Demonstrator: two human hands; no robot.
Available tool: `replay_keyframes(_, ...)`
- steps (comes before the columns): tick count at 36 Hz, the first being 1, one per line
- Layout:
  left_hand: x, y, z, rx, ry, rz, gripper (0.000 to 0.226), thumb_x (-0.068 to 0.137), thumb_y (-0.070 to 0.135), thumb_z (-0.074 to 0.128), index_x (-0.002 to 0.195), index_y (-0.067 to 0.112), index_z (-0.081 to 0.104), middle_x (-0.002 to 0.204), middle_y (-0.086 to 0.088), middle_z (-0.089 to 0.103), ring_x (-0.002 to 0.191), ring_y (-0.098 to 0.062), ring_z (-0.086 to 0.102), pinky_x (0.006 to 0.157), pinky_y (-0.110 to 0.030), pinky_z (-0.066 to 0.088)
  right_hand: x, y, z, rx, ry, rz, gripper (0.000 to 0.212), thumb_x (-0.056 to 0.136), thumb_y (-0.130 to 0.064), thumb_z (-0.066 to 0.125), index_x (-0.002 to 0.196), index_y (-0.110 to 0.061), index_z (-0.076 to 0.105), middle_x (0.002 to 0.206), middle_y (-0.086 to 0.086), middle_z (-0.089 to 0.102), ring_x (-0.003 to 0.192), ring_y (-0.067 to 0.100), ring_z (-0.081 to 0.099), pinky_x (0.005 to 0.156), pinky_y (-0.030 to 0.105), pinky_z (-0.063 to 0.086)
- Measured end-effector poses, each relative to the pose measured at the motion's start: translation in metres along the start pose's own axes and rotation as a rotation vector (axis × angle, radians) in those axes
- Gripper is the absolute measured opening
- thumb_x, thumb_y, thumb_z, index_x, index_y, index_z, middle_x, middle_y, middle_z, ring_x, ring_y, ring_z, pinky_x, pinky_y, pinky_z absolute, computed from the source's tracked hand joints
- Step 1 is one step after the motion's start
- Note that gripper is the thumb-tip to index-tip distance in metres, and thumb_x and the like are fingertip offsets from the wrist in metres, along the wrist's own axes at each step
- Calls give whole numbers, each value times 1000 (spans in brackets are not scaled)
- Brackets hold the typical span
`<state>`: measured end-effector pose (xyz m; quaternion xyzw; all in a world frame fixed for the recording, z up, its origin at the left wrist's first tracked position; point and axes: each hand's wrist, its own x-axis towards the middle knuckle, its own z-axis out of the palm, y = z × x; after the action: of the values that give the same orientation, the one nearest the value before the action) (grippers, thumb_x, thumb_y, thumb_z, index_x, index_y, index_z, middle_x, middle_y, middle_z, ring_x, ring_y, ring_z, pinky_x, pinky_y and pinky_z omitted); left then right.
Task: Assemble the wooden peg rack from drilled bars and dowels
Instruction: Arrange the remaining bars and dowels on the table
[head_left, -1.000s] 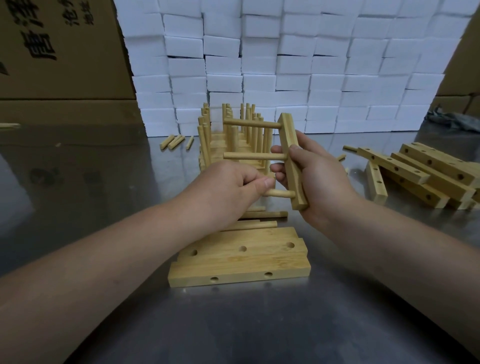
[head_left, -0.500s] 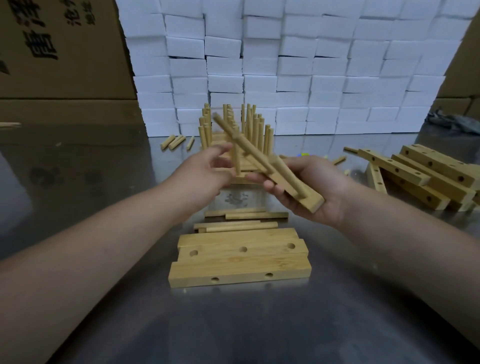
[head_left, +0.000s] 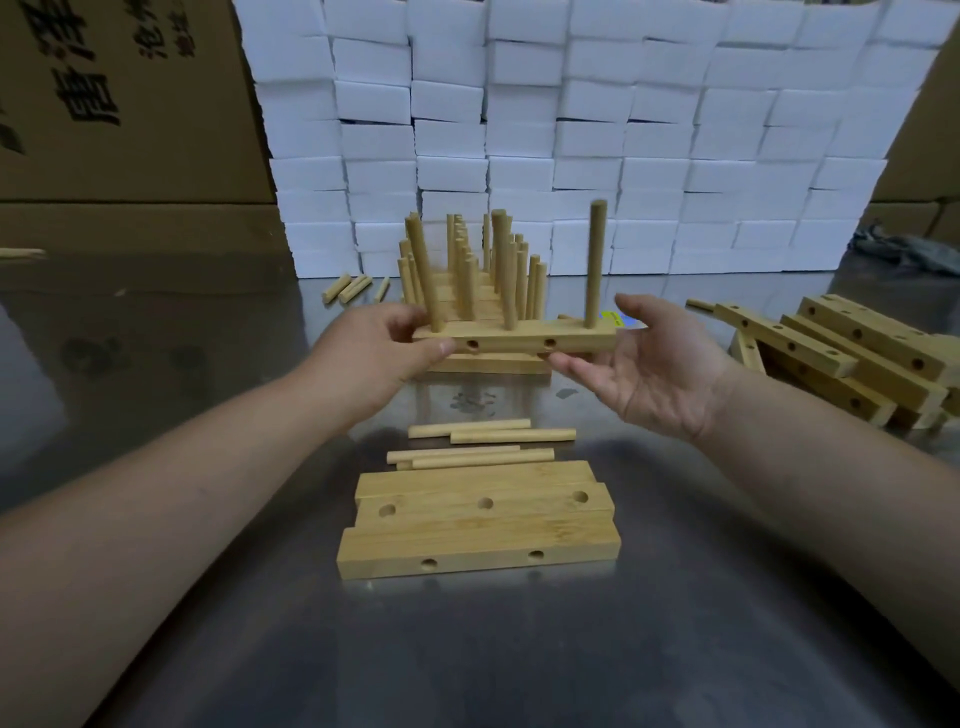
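Observation:
A drilled wooden bar (head_left: 519, 339) with three dowels standing upright in it is held level above the table. My left hand (head_left: 374, 358) pinches its left end, thumb on the front face. My right hand (head_left: 654, 364) lies palm up at the right end, fingers straight and touching the bar's underside. Just behind and below it stands a row of finished pegged bars (head_left: 470, 280). Several loose dowels (head_left: 488, 432) lie on the table in front of my hands. Nearer to me lie flat drilled bars (head_left: 478, 525) side by side.
A pile of drilled bars (head_left: 857, 358) lies at the right. Short dowel pieces (head_left: 349, 288) lie at the back left. A wall of white boxes (head_left: 571, 130) closes the back, with cardboard cartons (head_left: 119, 104) at the left. The table (head_left: 467, 649) is shiny metal.
The pegged bar was turned from on end, through a tilt, to level with its dowels pointing up. My left hand moved from the lowest dowel to the bar's left end. My right hand's grip opened.

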<state>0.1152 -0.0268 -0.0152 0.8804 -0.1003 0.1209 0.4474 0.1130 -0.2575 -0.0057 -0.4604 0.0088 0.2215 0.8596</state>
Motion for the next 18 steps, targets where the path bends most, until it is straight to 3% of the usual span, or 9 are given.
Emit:
replay_keyframes(2, 3, -6, -1, 22, 40, -51, 48, 84, 34, 64, 129, 19, 53, 85, 12, 58, 82, -2, 55, 62, -12, 33, 4, 3, -3, -71, 144, -105, 49, 98, -33, 37, 103, 12, 57, 84, 26, 69, 66, 30, 71, 49, 25, 55)
replay_keyframes(5, 4, -12, 1, 69, 28, -124, 44, 84, 33, 65, 126, 19, 57, 86, 7, 63, 78, -7, 59, 61, -17, 37, 10, 9, 0, -118, 234, -190, 35, 97, -23, 43, 100, 10, 55, 87, 26, 66, 64, 30, 70, 50, 25, 55)
replay_keyframes(8, 5, -17, 3, 129, 15, -148, 48, 84, 35, 65, 127, 17, 56, 108, -3, 65, 95, -17, 61, 78, -26, 43, 15, 15, 1, -186, 277, -231, 25, 95, -17, 48, 106, 6, 50, 90, 22, 62, 71, 30, 68, 54, 25, 57)
replay_keyframes(14, 6, -24, 4, 202, 11, -178, 47, 85, 39, 63, 127, 18, 56, 119, -2, 61, 92, -12, 51, 79, -24, 35, 18, 21, -1, -330, 375, -220, 17, 93, -11, 49, 106, 0, 49, 88, 21, 61, 75, 27, 67, 56, 23, 57)
replay_keyframes(16, 5, -25, 4, 232, -5, -181, 38, 86, 39, 62, 120, 21, 62, 109, -1, 66, 87, -13, 56, 71, -24, 38, 18, 23, 1, -420, 406, -185, 12, 92, -8, 50, 95, 3, 53, 86, 18, 62, 72, 23, 67, 62, 24, 58)
replay_keyframes(18, 5, -27, 3, 281, -26, -177, 15, 88, 39, 60, 91, 26, 66, 80, 0, 71, 69, -11, 59, 55, -23, 35, 20, 24, 3, -578, 440, -196, 12, 90, -5, 51, 82, 4, 54, 78, 13, 63, 68, 20, 65, 72, 27, 56)
